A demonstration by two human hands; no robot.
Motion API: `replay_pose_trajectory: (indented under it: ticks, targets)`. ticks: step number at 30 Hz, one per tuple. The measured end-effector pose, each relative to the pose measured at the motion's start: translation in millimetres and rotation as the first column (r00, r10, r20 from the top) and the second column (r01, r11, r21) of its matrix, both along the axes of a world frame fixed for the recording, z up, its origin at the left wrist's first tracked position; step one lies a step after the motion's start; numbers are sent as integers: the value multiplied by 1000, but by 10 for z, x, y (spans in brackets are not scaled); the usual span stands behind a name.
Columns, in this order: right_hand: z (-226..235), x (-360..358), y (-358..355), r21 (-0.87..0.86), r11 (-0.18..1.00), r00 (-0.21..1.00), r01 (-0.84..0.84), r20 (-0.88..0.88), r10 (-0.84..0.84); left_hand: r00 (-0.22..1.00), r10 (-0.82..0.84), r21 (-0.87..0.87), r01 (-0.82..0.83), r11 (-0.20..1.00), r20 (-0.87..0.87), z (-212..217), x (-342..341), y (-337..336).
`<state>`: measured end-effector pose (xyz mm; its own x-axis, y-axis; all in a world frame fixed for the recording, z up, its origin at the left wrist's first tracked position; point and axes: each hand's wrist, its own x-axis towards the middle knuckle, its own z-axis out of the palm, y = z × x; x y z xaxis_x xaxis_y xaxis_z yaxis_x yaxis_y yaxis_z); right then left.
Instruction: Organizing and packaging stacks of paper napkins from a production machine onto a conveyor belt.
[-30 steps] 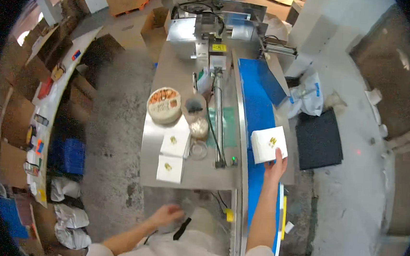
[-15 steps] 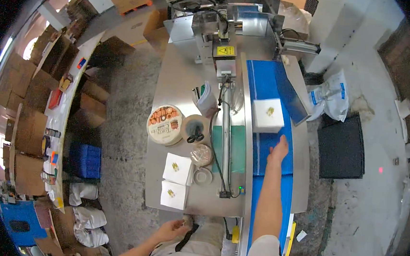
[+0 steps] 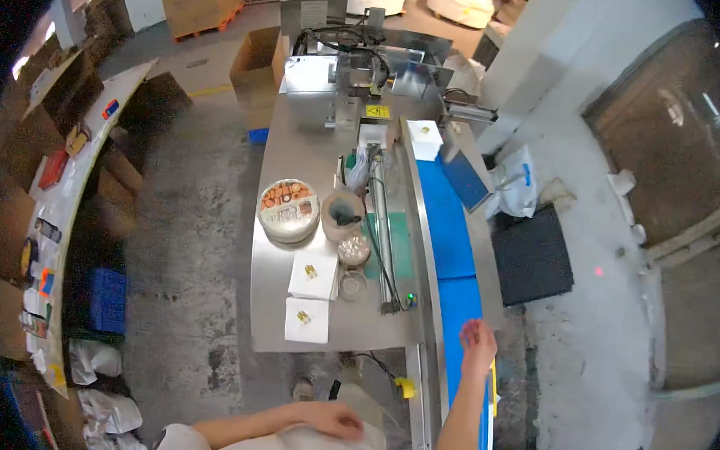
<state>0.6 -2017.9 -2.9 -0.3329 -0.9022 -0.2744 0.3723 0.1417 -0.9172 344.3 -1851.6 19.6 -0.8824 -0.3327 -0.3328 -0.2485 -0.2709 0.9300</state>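
One hand, the right hand (image 3: 477, 346), is over the 3 o'clock edge of the blue belt (image 3: 447, 219); its grip is apart, fingers loosely bent around nothing visible. At its 8 o'clock, before the person's waist, lies the left hand (image 3: 336, 419), palm hidden; whether its grip is apart or together cannot be told. The near stack (image 3: 307, 321), white with a gold-green motif, lies at 9 o'clock from the right hand, on the metal worktop (image 3: 304, 127). At its 12 o'clock, just beside it, is the middle stack (image 3: 312, 275), similarly marked. The far stack (image 3: 424, 139) is at the belt's far end, at 11 o'clock from the right hand. At the middle stack's 3 o'clock stands a clear dish (image 3: 353, 286); at its 11 o'clock, a round tub (image 3: 289, 210). Beyond, toward 12 o'clock, the machine bears a yellow label (image 3: 377, 111). At 1 o'clock from the right hand, a black mat (image 3: 533, 256) lies on the floor.
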Motion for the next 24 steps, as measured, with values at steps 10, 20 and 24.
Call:
replay_pose_trajectory:
  ticks: [10,20,24]
  targets:
    - [306,356,3045,190,969,987,157,-61,-148,680,-618,-199,593,780,-395,594,-741,1755]
    - [353,-155,5518,233,881,908,413,-188,-376,347,-889,-322,840,436,-299,622,-1525,3188]
    - [94,-492,6954,201,750,776,630,-127,-617,164,-965,-353,907,229,-205,400,-2082,3995]
